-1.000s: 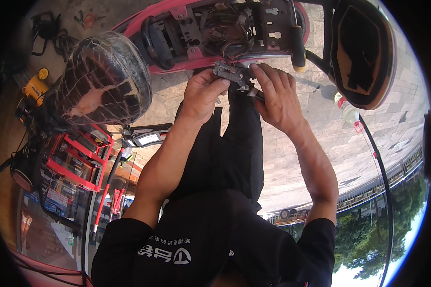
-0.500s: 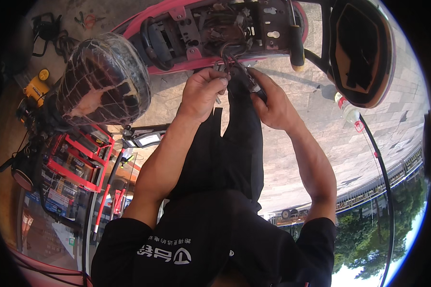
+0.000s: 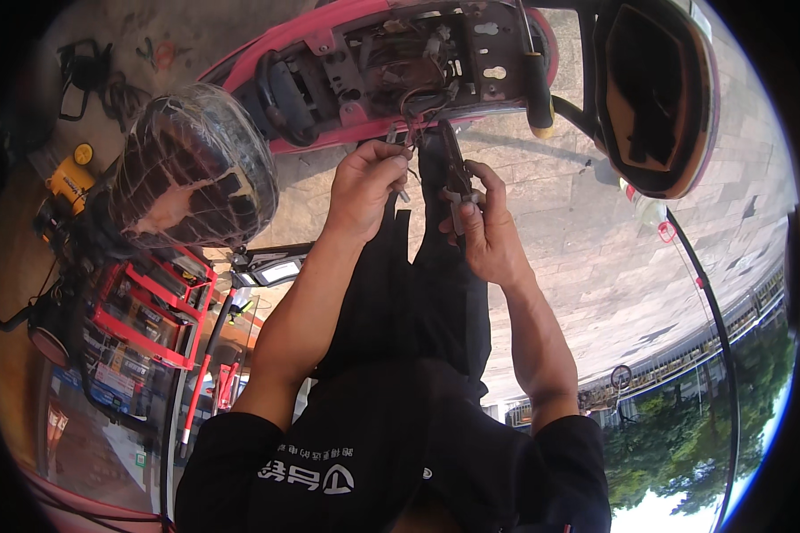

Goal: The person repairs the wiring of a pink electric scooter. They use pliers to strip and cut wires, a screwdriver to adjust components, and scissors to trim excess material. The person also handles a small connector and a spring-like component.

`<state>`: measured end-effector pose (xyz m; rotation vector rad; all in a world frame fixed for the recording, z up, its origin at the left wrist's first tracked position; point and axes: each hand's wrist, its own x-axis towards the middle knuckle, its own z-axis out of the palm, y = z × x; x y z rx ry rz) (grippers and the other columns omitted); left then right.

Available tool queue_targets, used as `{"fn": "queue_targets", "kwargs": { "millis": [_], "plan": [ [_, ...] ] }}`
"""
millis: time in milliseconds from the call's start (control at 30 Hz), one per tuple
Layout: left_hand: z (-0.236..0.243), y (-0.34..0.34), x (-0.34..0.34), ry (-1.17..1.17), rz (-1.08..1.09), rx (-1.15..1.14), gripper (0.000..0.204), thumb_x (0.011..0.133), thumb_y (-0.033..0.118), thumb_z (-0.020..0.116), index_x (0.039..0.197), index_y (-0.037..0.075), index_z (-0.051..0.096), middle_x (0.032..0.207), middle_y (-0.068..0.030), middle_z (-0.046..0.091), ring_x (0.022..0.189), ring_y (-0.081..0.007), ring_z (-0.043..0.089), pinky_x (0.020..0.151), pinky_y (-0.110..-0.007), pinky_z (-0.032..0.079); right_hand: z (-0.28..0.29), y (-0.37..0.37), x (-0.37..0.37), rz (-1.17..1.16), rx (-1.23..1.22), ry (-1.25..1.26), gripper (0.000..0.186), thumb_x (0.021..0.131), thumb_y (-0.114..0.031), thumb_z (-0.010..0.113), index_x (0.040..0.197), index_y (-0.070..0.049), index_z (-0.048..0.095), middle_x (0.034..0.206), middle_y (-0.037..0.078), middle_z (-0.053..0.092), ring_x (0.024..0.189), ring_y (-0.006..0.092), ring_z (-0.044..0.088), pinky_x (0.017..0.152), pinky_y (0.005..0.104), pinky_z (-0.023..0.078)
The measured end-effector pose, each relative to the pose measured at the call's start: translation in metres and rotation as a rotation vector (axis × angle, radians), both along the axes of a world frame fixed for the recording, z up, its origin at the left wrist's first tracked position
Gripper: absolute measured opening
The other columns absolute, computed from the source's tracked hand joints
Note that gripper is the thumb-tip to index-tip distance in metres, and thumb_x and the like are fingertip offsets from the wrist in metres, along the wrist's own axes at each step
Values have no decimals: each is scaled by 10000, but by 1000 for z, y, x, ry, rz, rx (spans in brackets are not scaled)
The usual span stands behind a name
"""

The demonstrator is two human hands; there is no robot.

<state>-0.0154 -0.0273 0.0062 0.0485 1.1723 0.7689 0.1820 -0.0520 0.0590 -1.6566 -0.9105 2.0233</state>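
Observation:
In front of me, my left hand (image 3: pixel 369 184) is closed in a pinch on thin wires (image 3: pixel 414 133) that hang from the pink scooter frame (image 3: pixel 364 86). A slim silvery piece (image 3: pixel 402 194) shows beside those fingers; its kind cannot be made out. My right hand (image 3: pixel 489 227) is closed round a long, dark, plier-like metal tool (image 3: pixel 454 162). Its narrow end points away from me toward the frame, and a pale metal part shows near my thumb. The tool stands just right of the wires, apart from my left fingers.
A plastic-wrapped seat (image 3: pixel 196 169) is at left and another padded seat (image 3: pixel 656 84) at upper right. Red shelving (image 3: pixel 142 311) stands at lower left, near a yellow tool (image 3: pixel 65 184). A bottle (image 3: pixel 651 210) is on the paving at right.
My right hand has drawn back toward me and turned, so the tool now shows along its length. My left hand keeps its pinch, almost in the same place.

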Motion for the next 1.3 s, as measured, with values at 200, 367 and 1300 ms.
{"fn": "queue_targets", "kwargs": {
  "millis": [200,367,1300],
  "plan": [
    [14,-2,9,363,-335,230,219,967,199,590,1016,-8,637,801,-4,619,729,-65,554,698,-223,462,8,-30,15,-34,-48,-56,518,1036,-222,406,1476,-107,159,1150,149,607,761,151,615,670,293,517],
    [16,-5,-3,468,-505,194,255,987,236,554,989,-5,637,762,-18,619,697,-76,568,660,-228,470,1,-36,27,-23,110,-166,593,1027,-248,437,1514,-95,135,1133,139,620,818,177,632,753,308,509],
    [-24,134,59,932,-789,414,442,811,221,733,1122,-72,620,1010,-153,711,858,-141,666,748,-248,496,3,-51,45,-19,97,-258,701,837,-126,648,1453,-25,329,1196,272,589,1136,422,568,972,408,445]
  ]
}}
